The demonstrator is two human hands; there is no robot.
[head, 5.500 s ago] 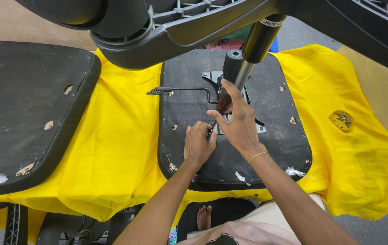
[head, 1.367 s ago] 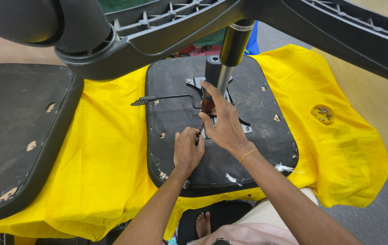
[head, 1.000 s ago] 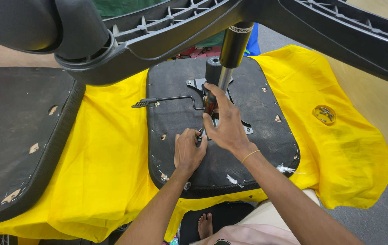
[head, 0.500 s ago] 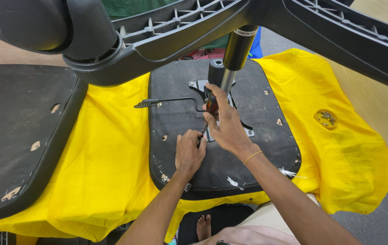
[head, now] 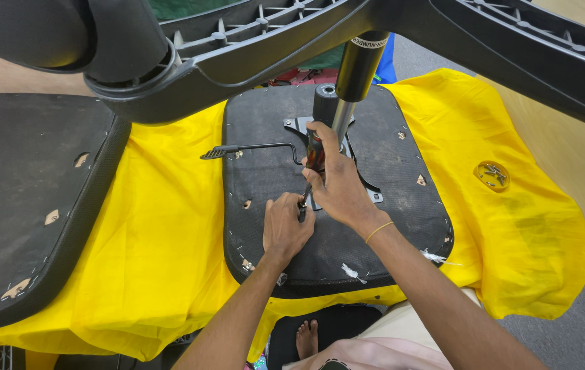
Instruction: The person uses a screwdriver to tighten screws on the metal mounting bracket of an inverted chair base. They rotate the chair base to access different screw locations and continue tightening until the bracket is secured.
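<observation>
Here, right hand point(head: 339, 185) grips screwdriver point(head: 311, 164); left hand point(head: 285, 226) prob. steadies tip.

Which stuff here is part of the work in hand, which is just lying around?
In use:
- screwdriver, held by right hand
- left hand steadying its tip
- upturned chair seat
- metal plate

Lying about:
- second seat pad
- yellow cloth
- dish of screws

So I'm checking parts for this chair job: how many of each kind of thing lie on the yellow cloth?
Black seat pans: 2
Screwdrivers, in the right hand: 1
Clear dishes of screws: 1
Total: 4
</observation>
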